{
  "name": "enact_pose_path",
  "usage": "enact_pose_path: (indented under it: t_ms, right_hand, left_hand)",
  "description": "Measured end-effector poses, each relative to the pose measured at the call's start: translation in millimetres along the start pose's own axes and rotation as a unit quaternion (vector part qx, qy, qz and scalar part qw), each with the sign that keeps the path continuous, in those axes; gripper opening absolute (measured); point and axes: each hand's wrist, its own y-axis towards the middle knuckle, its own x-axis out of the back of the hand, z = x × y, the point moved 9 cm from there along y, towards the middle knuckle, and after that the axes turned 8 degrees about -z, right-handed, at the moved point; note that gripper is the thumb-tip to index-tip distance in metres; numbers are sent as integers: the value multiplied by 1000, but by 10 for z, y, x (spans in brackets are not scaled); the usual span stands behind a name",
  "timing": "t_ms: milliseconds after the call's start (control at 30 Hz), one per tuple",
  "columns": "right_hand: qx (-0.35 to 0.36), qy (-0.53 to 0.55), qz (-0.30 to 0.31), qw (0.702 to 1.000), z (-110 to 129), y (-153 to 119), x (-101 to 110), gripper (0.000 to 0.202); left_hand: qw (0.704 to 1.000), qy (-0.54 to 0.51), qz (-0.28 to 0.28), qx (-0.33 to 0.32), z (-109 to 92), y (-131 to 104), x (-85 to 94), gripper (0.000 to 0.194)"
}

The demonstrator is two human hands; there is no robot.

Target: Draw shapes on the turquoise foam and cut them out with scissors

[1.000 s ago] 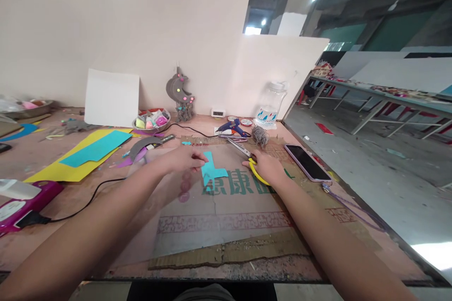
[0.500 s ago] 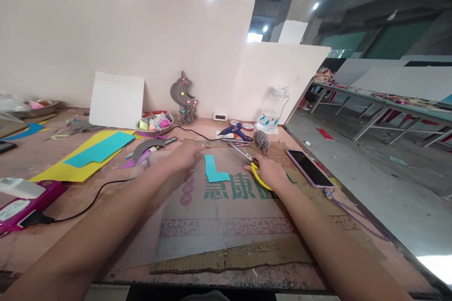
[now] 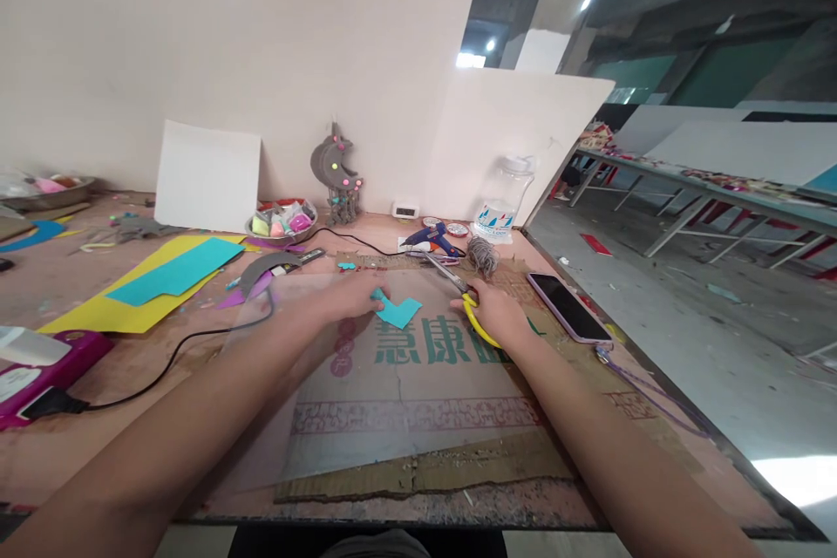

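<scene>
Between the fingers of my left hand (image 3: 361, 292) is one end of a small blue paper piece (image 3: 400, 312). Its free part points right, above the printed cardboard (image 3: 451, 445). My right hand (image 3: 495, 311) grips the yellow handles of a pair of scissors (image 3: 472, 314), whose metal blades point away and to the left. A tiny blue scrap (image 3: 346, 266) lies just beyond my left hand. Behind the scissors are a blue glue gun (image 3: 428, 240) and a ball of grey yarn (image 3: 482, 257).
A phone (image 3: 568, 307) lies at the right edge. Blue paper (image 3: 176, 272) rests on yellow paper (image 3: 78, 309) at left. A magenta power strip (image 3: 85, 357) trails a black cable. A clay bowl (image 3: 284, 237), grey moon ornament (image 3: 335, 164) and plastic bottle (image 3: 502, 200) stand behind.
My left hand has moved slightly right and taken hold of the L-shaped blue paper, which lay flat before and is now turned. A tiny blue scrap shows behind the hand. The scissors stay in my right hand.
</scene>
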Motion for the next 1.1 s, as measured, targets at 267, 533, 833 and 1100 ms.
enact_pose_path:
  t_ms: [267, 533, 833, 1100]
  right_hand:
    - [18, 470, -11, 882, 580, -214, 299, 43]
    - [15, 617, 9, 787, 985, -463, 450, 32]
    - [-28, 647, -125, 751, 698, -406, 431, 30]
    - [22, 629, -8, 777, 914, -493, 356, 34]
  left_hand:
    - [975, -145, -160, 54, -66, -400, 805, 35]
    - [953, -264, -141, 48, -368, -652, 762, 46]
    - [942, -326, -50, 65, -487, -612, 372, 28]
    - [913, -323, -232, 86, -209, -654, 739, 31]
